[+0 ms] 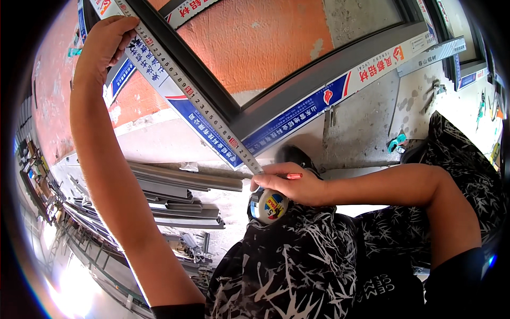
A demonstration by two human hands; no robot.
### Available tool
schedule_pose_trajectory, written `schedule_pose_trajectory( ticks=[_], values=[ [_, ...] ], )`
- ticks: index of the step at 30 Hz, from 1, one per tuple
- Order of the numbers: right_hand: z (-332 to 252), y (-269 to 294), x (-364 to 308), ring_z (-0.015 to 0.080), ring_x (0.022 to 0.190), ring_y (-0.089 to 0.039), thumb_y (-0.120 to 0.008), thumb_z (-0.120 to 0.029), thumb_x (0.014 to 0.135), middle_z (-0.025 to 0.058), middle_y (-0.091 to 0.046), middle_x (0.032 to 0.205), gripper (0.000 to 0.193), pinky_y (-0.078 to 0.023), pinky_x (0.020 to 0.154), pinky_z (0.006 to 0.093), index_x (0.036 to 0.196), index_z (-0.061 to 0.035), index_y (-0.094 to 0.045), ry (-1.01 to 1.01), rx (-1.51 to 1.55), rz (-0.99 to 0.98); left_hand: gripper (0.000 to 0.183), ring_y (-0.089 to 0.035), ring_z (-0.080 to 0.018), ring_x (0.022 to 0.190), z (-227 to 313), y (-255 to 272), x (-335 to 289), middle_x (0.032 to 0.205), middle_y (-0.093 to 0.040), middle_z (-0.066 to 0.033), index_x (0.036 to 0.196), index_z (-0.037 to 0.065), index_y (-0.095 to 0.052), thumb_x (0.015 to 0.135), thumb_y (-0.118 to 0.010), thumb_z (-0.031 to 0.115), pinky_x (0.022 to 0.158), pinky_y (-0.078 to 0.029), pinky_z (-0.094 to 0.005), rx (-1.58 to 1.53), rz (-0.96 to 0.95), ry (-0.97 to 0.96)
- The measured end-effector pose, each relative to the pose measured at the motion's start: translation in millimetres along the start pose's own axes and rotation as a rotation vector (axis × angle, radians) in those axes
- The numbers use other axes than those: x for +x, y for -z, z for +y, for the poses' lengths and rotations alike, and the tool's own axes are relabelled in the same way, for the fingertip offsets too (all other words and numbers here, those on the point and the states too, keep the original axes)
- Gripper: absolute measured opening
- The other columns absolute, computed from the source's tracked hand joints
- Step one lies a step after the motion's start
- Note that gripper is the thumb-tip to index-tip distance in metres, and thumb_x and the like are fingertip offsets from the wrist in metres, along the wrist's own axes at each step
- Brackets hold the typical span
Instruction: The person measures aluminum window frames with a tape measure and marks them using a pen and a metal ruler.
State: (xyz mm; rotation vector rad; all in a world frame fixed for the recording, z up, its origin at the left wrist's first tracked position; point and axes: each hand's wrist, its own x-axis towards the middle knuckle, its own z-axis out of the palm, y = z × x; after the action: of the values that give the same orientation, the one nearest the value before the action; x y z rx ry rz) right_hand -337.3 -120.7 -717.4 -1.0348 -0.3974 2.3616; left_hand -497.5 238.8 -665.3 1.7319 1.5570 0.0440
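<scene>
A tape measure's blade (188, 89) lies stretched along the film-covered edge of a dark grey aluminium frame (212, 80). At the upper left, my left hand (112, 43) has its fingers curled, pinching the blade against the frame's edge. Just past the frame's lower corner, my right hand (297, 184) is closed on the blade near the round tape measure case (269, 206), which hangs under the fingers. A red pen (294, 176) sticks out between the fingers of that same hand. Most of the pen is hidden.
Long grey metal profiles (180, 183) are stacked on the floor at the left. Behind the frame stands an orange-painted surface (255, 42). Another film-covered profile (431, 56) reaches out at the upper right. A teal object (397, 142) lies on the floor near my leg in patterned trousers (297, 255).
</scene>
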Motion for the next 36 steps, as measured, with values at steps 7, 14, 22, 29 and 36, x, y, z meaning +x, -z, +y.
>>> schedule_pose_trajectory(
  ticks=[7,14,22,29,36],
  values=[
    [-1.4,-4.0,-0.6,0.0072,0.083,-0.052,-0.051,-0.024,0.098,0.0011,-0.061,0.085,0.025,-0.042,0.077,0.0228,0.093,-0.0035,-0.064,0.028,0.037,0.035,0.024,-0.036,-0.0011,0.043,5.0,-3.3,-7.0,0.054,-0.050,0.0044,0.087,0.002,-0.067,0.085,-0.060,0.025,0.041,-0.024,-0.0199,-0.018,0.035,0.002],
    [-3.4,-3.8,-1.7,0.0073,0.082,-0.052,-0.050,-0.024,0.098,0.0011,-0.061,0.085,0.025,-0.042,0.076,0.0230,0.093,-0.0035,-0.065,0.004,0.041,0.041,0.023,-0.037,-0.0002,0.043,7.2,-4.2,-5.9,0.055,-0.051,0.0059,0.088,0.003,-0.067,0.085,-0.060,0.024,0.040,-0.025,-0.0188,-0.028,0.027,0.012],
    [-4.0,-3.0,0.0,0.0082,0.084,-0.054,-0.050,-0.025,0.098,0.0019,-0.062,0.086,0.026,-0.043,0.078,0.0233,0.094,-0.0037,-0.065,0.019,0.035,0.037,0.022,-0.037,-0.0007,0.043,5.0,-4.8,-4.2,0.054,-0.050,0.0049,0.086,0.001,-0.067,0.084,-0.060,0.021,0.040,-0.025,-0.0194,-0.059,0.034,-0.002],
    [-7.0,-2.9,-1.4,0.0089,0.092,-0.056,-0.049,-0.027,0.099,0.0026,-0.064,0.095,0.028,-0.044,0.083,0.0244,0.101,-0.0036,-0.066,0.002,0.017,0.035,0.028,-0.038,-0.0046,0.042,-6.3,-11.4,2.2,0.055,-0.049,0.0030,0.083,-0.001,-0.066,0.082,-0.060,0.025,0.040,-0.026,-0.0217,0.068,0.193,-0.132],
    [-6.9,-2.6,-1.4,0.0076,0.089,-0.052,-0.047,-0.031,0.100,0.0005,-0.061,0.094,0.033,-0.042,0.081,0.0233,0.104,-0.0044,-0.066,-0.035,-0.054,0.021,0.042,-0.069,-0.0277,0.080,-3.4,-10.6,-0.7,0.084,-0.070,-0.0148,0.097,0.003,-0.070,0.076,-0.055,0.036,0.075,-0.051,-0.0349,0.269,0.221,-0.004]
  ],
)
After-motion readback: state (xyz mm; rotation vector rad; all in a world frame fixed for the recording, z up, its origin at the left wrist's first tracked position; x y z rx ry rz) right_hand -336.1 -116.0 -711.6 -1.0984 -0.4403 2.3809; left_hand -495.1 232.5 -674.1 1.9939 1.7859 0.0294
